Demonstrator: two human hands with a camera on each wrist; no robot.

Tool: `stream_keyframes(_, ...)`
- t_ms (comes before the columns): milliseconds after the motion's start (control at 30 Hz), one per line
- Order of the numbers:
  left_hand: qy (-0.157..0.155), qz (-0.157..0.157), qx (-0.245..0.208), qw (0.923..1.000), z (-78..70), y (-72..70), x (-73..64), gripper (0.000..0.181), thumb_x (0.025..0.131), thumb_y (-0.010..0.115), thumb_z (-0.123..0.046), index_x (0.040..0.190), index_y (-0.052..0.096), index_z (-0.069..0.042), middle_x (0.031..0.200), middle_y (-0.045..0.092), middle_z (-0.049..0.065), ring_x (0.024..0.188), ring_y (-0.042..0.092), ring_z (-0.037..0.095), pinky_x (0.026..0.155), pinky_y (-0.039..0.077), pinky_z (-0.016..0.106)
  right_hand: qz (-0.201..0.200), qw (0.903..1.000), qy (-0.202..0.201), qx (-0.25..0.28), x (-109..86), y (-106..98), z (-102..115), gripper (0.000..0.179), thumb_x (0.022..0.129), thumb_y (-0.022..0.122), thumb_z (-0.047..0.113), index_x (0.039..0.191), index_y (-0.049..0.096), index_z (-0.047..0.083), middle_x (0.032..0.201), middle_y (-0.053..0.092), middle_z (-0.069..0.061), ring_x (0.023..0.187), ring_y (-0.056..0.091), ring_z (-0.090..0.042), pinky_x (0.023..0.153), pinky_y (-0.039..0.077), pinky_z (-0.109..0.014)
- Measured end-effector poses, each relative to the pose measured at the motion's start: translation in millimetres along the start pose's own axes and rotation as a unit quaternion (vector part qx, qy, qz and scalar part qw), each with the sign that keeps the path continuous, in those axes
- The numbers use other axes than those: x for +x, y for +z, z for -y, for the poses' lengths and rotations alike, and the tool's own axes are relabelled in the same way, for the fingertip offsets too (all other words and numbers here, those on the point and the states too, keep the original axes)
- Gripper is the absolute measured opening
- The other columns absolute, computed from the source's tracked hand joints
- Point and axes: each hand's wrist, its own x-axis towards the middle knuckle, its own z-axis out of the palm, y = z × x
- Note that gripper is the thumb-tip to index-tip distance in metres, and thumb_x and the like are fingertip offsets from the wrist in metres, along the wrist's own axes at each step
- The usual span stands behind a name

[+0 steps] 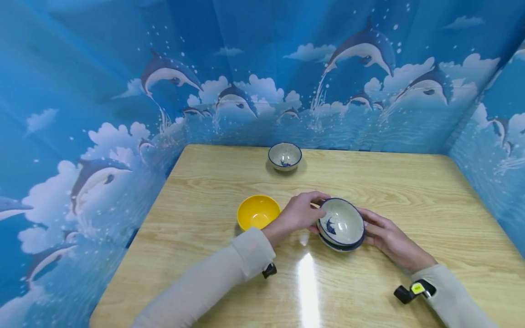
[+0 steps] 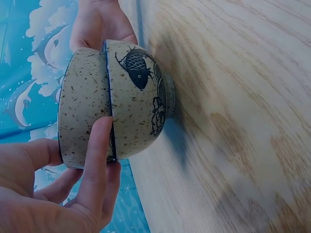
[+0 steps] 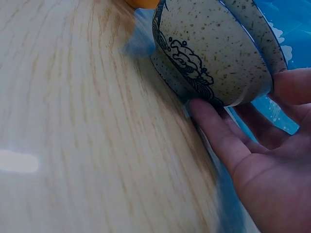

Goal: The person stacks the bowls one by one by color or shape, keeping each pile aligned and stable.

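Two speckled ceramic bowls with blue rims are nested right of the table's middle. The upper bowl [image 1: 346, 220] sits tilted in the lower bowl [image 2: 133, 97], whose outside bears a dark blue fish. My left hand [image 1: 302, 211] grips the left side of the stack. In the left wrist view its thumb is at the upper bowl's rim and a finger [image 2: 98, 141] lies over the seam. From the right, my right hand [image 1: 389, 238] holds the lower bowl, its thumb near the rims and a finger [image 3: 214, 126] under the side. The lower bowl's foot is close over the table.
A yellow bowl [image 1: 257, 210] stands left of the stack, partly behind my left wrist. Another speckled bowl [image 1: 285, 157] stands near the back edge of the wooden table [image 1: 205, 196]. A blue dolphin-print cloth [image 1: 262, 68] hangs behind and at both sides.
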Motion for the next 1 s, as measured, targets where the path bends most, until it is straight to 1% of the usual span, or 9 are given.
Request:
stream_keyframes(200, 0.001, -0.006, 0.012, 0.9999, 0.6, 4.2, -1.5, 0.046, 0.104, 0.069, -0.005, 0.148, 0.068, -0.021, 0.139, 0.071, 0.007, 0.077, 0.073, 0.018, 0.073, 0.069, 0.043, 0.013, 0.9997, -0.003, 0.021, -0.2, -0.6, -0.7, 0.049, 0.119, 0.039, 0.015, 0.167, 0.045, 0.027, 0.148, 0.058, 0.030, 0.131, 0.061, 0.004, 0.105, 0.060, -0.026)
stream_keyframes(367, 0.003, -0.011, 0.027, 0.9996, 2.0, 7.0, -2.2, 0.050, 0.104, 0.069, -0.002, 0.151, 0.066, -0.019, 0.135, 0.074, 0.010, 0.069, 0.074, 0.024, 0.071, 0.069, 0.043, 0.015, 0.9996, -0.002, 0.026, -0.7, -0.5, 0.0, 0.049, 0.119, 0.039, 0.016, 0.167, 0.045, 0.028, 0.148, 0.058, 0.030, 0.132, 0.061, 0.004, 0.105, 0.060, -0.026)
stream_keyframes(467, 0.001, -0.015, 0.038, 0.9992, 1.9, 8.3, -1.8, 0.052, 0.103, 0.068, 0.000, 0.151, 0.066, -0.019, 0.135, 0.073, 0.012, 0.067, 0.075, 0.028, 0.071, 0.069, 0.043, 0.019, 0.9994, -0.009, 0.029, -0.6, -0.5, 0.1, 0.049, 0.119, 0.038, 0.014, 0.165, 0.047, 0.029, 0.149, 0.058, 0.030, 0.132, 0.061, 0.004, 0.105, 0.060, -0.026)
stream_keyframes(567, -0.007, -0.018, 0.044, 0.9988, 0.5, 9.1, -2.1, 0.053, 0.102, 0.068, 0.002, 0.151, 0.066, -0.019, 0.132, 0.073, 0.013, 0.067, 0.076, 0.030, 0.070, 0.068, 0.044, 0.022, 0.9991, -0.013, 0.033, -0.4, -0.6, -0.1, 0.049, 0.119, 0.038, 0.013, 0.164, 0.049, 0.030, 0.149, 0.058, 0.030, 0.132, 0.060, 0.004, 0.105, 0.059, -0.026)
stream_keyframes(733, -0.021, -0.018, 0.044, 0.9987, -2.1, 10.3, -1.8, 0.054, 0.102, 0.069, 0.002, 0.151, 0.066, -0.020, 0.123, 0.076, 0.015, 0.067, 0.076, 0.031, 0.072, 0.068, 0.047, 0.024, 0.9990, -0.015, 0.035, -0.6, -0.9, -0.8, 0.049, 0.119, 0.037, 0.013, 0.164, 0.048, 0.030, 0.149, 0.058, 0.029, 0.132, 0.060, 0.004, 0.106, 0.059, -0.025)
stream_keyframes(800, -0.025, -0.017, 0.046, 0.9985, -3.2, 10.6, -1.7, 0.054, 0.102, 0.070, 0.001, 0.152, 0.066, -0.020, 0.123, 0.077, 0.015, 0.066, 0.076, 0.030, 0.073, 0.068, 0.047, 0.026, 0.9988, -0.017, 0.038, -0.8, -1.2, -1.3, 0.049, 0.119, 0.037, 0.013, 0.164, 0.049, 0.030, 0.149, 0.058, 0.029, 0.132, 0.060, 0.005, 0.106, 0.059, -0.025)
stream_keyframes(1000, -0.034, -0.015, 0.048, 0.9982, -4.3, 11.1, -0.9, 0.054, 0.102, 0.071, 0.001, 0.151, 0.066, -0.021, 0.131, 0.075, 0.014, 0.064, 0.074, 0.027, 0.072, 0.068, 0.044, 0.038, 0.9977, -0.033, 0.046, -0.3, -1.1, -3.2, 0.050, 0.119, 0.035, 0.011, 0.164, 0.049, 0.030, 0.151, 0.057, 0.028, 0.134, 0.058, 0.005, 0.107, 0.058, -0.025)
